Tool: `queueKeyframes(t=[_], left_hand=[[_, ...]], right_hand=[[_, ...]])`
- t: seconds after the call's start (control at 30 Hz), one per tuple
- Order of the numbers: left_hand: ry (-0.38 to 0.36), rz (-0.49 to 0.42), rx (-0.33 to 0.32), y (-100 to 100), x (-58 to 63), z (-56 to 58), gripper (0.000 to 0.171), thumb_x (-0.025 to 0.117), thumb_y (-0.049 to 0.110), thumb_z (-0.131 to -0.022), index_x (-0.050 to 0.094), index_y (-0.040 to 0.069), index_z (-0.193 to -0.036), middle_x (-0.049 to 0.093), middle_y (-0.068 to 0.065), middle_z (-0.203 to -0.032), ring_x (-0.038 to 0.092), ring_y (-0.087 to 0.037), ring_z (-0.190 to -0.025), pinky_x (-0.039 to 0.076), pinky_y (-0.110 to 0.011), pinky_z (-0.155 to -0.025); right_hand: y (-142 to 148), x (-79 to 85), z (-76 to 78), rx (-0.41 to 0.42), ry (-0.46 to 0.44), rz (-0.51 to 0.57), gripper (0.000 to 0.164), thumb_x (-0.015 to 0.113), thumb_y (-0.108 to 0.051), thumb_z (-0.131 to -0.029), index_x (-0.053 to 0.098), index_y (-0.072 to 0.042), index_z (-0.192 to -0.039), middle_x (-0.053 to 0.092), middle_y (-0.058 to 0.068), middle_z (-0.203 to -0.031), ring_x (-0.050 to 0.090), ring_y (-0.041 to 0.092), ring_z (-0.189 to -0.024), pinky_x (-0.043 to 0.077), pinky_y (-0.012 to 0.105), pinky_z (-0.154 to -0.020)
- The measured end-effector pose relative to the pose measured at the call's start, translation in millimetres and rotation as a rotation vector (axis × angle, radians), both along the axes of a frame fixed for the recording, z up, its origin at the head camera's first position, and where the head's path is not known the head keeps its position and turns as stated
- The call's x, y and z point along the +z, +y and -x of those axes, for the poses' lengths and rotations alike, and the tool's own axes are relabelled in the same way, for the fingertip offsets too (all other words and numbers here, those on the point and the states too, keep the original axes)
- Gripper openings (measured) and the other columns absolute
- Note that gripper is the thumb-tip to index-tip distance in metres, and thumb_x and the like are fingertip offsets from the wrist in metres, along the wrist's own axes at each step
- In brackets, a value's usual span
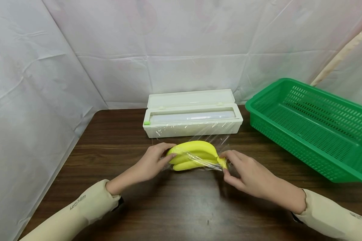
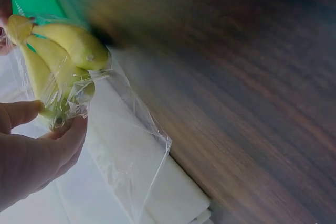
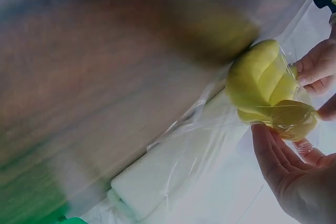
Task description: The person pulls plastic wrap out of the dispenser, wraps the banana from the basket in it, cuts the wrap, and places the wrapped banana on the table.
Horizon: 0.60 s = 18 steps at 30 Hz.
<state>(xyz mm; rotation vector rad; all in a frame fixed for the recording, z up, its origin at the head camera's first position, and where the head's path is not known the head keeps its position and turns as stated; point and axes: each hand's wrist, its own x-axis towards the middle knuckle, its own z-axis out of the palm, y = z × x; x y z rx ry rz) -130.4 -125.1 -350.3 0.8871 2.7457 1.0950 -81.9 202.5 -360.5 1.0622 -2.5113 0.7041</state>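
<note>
A bunch of yellow bananas (image 1: 196,152), partly covered by clear plastic wrap (image 1: 203,160), is held between the two hands just in front of a white wrap box. At the tip end, my left hand (image 1: 153,160) pinches the bananas through the film; the thumb and fingers show on both sides in the left wrist view. My right hand (image 1: 248,172) grips the stem end, with film around it, as the right wrist view also shows. From the bananas the film stretches back to the box (image 1: 193,130), whose lid stands open with a white roll (image 1: 193,116) inside.
A green plastic basket (image 1: 292,134) with perforated walls stands at the right of the dark wooden table (image 1: 169,214). White cloth (image 1: 196,43) hangs behind and along the left side. A small green piece (image 1: 147,123) sits on the box's left front corner.
</note>
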Motion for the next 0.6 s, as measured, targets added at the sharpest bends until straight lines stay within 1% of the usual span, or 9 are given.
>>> queueKeyframes(t=[0.07,0.13,0.2,0.3,0.33,0.43,0.5,0.57,0.6], left_hand=[[-0.015,0.017,0.004,0.3,-0.5,5.3,0.031,0.061,0.011,-0.108,0.068,-0.003,-0.134,0.072,-0.012,-0.117,0.060,-0.016,-0.094,0.054,-0.035,-0.083],[-0.045,0.023,0.002,0.8,-0.7,10.4,0.032,0.059,0.012,-0.110,0.067,-0.004,-0.136,0.072,-0.013,-0.119,0.061,-0.018,-0.097,0.054,-0.038,-0.086],[-0.079,0.023,0.002,1.3,-0.6,15.0,0.033,0.057,0.013,-0.110,0.066,-0.004,-0.137,0.073,-0.011,-0.114,0.061,-0.017,-0.093,0.053,-0.037,-0.085],[-0.130,0.017,0.004,2.4,0.3,20.6,0.035,0.055,0.014,-0.111,0.065,-0.004,-0.139,0.071,-0.009,-0.097,0.056,-0.016,-0.077,0.052,-0.036,-0.079],[-0.140,0.015,0.007,2.9,0.5,22.3,0.035,0.055,0.015,-0.111,0.065,-0.004,-0.139,0.070,-0.009,-0.093,0.056,-0.016,-0.076,0.052,-0.036,-0.079],[-0.149,0.014,0.028,4.7,-0.2,26.3,0.036,0.055,0.016,-0.111,0.064,-0.005,-0.140,0.072,-0.013,-0.100,0.064,-0.021,-0.086,0.056,-0.041,-0.086],[-0.169,-0.001,0.050,5.4,-1.6,28.3,0.038,0.056,0.016,-0.111,0.060,-0.006,-0.142,0.073,-0.017,-0.111,0.068,-0.026,-0.098,0.056,-0.044,-0.090],[-0.196,-0.020,0.077,6.4,-3.6,30.1,0.039,0.056,0.016,-0.111,0.056,-0.006,-0.143,0.072,-0.020,-0.120,0.068,-0.028,-0.105,0.057,-0.044,-0.087],[-0.220,-0.034,0.089,6.9,-4.4,30.9,0.038,0.056,0.016,-0.111,0.055,-0.005,-0.143,0.071,-0.020,-0.119,0.068,-0.028,-0.101,0.057,-0.042,-0.083]], right_hand=[[-0.9,0.5,6.0,0.004,0.013,0.007,0.035,0.068,-0.005,-0.087,0.061,-0.005,-0.121,0.069,0.005,-0.105,0.068,0.011,-0.085,0.060,0.025,-0.066],[-1.7,1.1,11.7,0.005,0.014,0.014,0.032,0.066,-0.004,-0.089,0.061,-0.005,-0.120,0.069,0.005,-0.104,0.067,0.011,-0.085,0.059,0.026,-0.066],[-2.1,1.5,17.1,0.005,0.004,0.019,0.030,0.065,-0.003,-0.091,0.061,-0.005,-0.121,0.070,0.006,-0.106,0.068,0.011,-0.086,0.060,0.028,-0.067],[-2.5,2.7,24.6,-0.007,-0.041,0.023,0.026,0.064,-0.002,-0.094,0.061,-0.006,-0.120,0.071,0.007,-0.110,0.068,0.012,-0.089,0.061,0.031,-0.070],[-2.6,3.1,27.0,-0.011,-0.059,0.027,0.024,0.063,-0.002,-0.095,0.061,-0.007,-0.119,0.072,0.007,-0.110,0.068,0.012,-0.089,0.061,0.033,-0.071],[-2.4,4.7,33.8,-0.026,-0.099,0.031,0.019,0.062,-0.002,-0.098,0.061,-0.008,-0.116,0.073,0.006,-0.110,0.069,0.013,-0.090,0.062,0.036,-0.073],[-2.3,5.0,38.1,-0.033,-0.113,0.033,0.015,0.061,-0.002,-0.100,0.061,-0.008,-0.114,0.074,0.006,-0.109,0.069,0.012,-0.089,0.062,0.037,-0.073],[-1.6,5.0,42.2,-0.040,-0.112,0.032,0.013,0.060,-0.002,-0.101,0.061,-0.008,-0.113,0.075,0.005,-0.107,0.069,0.012,-0.087,0.062,0.037,-0.072],[-1.5,4.9,44.2,-0.044,-0.113,0.031,0.012,0.060,-0.002,-0.102,0.061,-0.008,-0.112,0.075,0.004,-0.106,0.069,0.011,-0.086,0.061,0.036,-0.071]])
